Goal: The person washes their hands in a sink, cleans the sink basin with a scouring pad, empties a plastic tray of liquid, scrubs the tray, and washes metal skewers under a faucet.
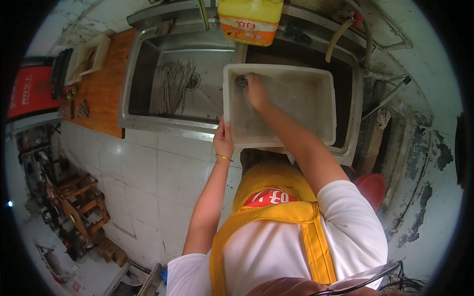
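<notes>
A white rectangular plastic tub [296, 100] rests tilted over the right basin of a stainless steel double sink [218, 127]. With my left hand [223, 137] I grip the tub's left wall near its lower corner. Inside the tub, at the upper left, my right hand [256, 90] presses a dark metal scouring pad [241, 81] against the surface. Many thin sticks [170, 87] lie in the left basin, beside and partly over the drain [193, 81]. A yellow plastic jug [250, 22] with an orange label stands behind the tub.
An orange-brown wooden board [103, 85] adjoins the sink on the left, with a pale tray [92, 57] on it. A curved hose [335, 40] hangs at the back right. A red basin [371, 190] sits low at the right; wooden stools [83, 207] stand at the lower left.
</notes>
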The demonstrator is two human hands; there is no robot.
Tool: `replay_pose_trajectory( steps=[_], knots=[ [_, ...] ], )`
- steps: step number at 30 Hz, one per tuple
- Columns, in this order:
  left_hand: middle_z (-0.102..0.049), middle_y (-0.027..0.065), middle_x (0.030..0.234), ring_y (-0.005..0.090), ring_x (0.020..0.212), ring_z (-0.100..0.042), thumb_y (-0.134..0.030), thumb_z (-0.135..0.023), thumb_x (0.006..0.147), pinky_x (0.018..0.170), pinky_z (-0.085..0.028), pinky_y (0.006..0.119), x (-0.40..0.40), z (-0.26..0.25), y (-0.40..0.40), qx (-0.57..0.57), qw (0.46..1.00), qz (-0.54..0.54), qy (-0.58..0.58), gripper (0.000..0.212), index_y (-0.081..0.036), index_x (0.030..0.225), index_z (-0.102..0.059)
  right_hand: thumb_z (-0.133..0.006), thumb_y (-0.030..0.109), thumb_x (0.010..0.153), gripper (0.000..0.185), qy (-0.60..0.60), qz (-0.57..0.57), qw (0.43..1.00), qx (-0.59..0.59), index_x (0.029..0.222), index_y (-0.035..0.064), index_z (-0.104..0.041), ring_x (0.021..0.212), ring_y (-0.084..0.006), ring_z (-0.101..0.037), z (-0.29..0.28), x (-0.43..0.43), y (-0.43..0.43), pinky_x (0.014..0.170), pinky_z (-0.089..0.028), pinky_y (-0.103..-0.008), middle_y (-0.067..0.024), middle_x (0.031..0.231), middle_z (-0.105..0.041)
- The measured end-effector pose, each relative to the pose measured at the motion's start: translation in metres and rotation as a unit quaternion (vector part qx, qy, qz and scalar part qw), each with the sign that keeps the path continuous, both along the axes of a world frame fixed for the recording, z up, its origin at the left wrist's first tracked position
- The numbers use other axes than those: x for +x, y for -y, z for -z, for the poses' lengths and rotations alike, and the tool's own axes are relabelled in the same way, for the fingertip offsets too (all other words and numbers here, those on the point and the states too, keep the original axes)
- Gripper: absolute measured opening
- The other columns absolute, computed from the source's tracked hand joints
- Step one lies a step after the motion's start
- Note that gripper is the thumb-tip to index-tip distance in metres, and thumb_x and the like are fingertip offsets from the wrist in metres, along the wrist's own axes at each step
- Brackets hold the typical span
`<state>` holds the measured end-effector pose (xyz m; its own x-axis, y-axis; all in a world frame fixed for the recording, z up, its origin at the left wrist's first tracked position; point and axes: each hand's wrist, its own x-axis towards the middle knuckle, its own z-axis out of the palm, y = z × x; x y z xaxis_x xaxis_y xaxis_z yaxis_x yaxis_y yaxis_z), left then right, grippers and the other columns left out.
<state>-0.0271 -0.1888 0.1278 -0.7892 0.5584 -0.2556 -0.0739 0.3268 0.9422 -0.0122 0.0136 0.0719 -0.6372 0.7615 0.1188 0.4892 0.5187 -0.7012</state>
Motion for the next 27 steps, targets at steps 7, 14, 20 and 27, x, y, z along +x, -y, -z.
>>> replay_pose_trajectory(
  steps=[7, 14, 20, 27],
  knots=[
    [-0.050, 0.0095, 0.117, 0.0116, 0.100, -0.048, -0.018, -0.044, 0.091, 0.086, -0.038, 0.023, 0.028, -0.008, 0.016, 0.013, 0.997, -0.075, 0.023, 0.044, 0.005, 0.128, -0.035, -0.056, 0.000, 0.069, 0.024, -0.145, -0.118, 0.982, -0.035, 0.093, 0.0038, -0.052, 0.088, -0.0360, -0.051, -0.048, -0.021, 0.046, 0.076, -0.043, -0.0393, -0.0182, 0.093, -0.052],
    [-0.051, 0.0084, 0.115, 0.0097, 0.098, -0.048, -0.012, -0.041, 0.092, 0.084, -0.037, 0.021, 0.037, -0.021, 0.019, 0.065, 0.995, -0.082, 0.007, 0.042, 0.003, 0.130, -0.032, -0.058, 0.001, 0.071, 0.029, -0.166, 0.267, 0.949, 0.018, 0.099, 0.0003, -0.049, 0.088, -0.0322, -0.053, 0.000, 0.004, -0.016, 0.079, -0.042, -0.0364, -0.0171, 0.096, -0.053],
    [-0.051, 0.0074, 0.114, 0.0090, 0.097, -0.048, -0.013, -0.041, 0.092, 0.085, -0.037, 0.020, 0.035, -0.014, 0.032, 0.042, 0.995, -0.072, 0.053, 0.043, 0.003, 0.131, -0.031, -0.054, 0.000, 0.075, 0.032, -0.141, 0.246, 0.955, -0.083, 0.106, -0.0007, -0.046, 0.098, -0.0349, -0.048, -0.006, -0.020, 0.008, 0.086, -0.039, -0.0377, -0.0194, 0.102, -0.050],
    [-0.052, 0.0074, 0.113, 0.0092, 0.096, -0.048, -0.014, -0.041, 0.092, 0.085, -0.037, 0.021, 0.027, -0.011, 0.038, 0.044, 0.993, -0.089, 0.070, 0.043, 0.003, 0.131, -0.031, -0.051, 0.000, 0.072, 0.020, -0.085, -0.149, 0.985, -0.031, 0.091, 0.0023, -0.057, 0.093, -0.0355, -0.050, -0.017, -0.047, 0.067, 0.081, -0.041, -0.0415, -0.0180, 0.097, -0.052]
  ],
)
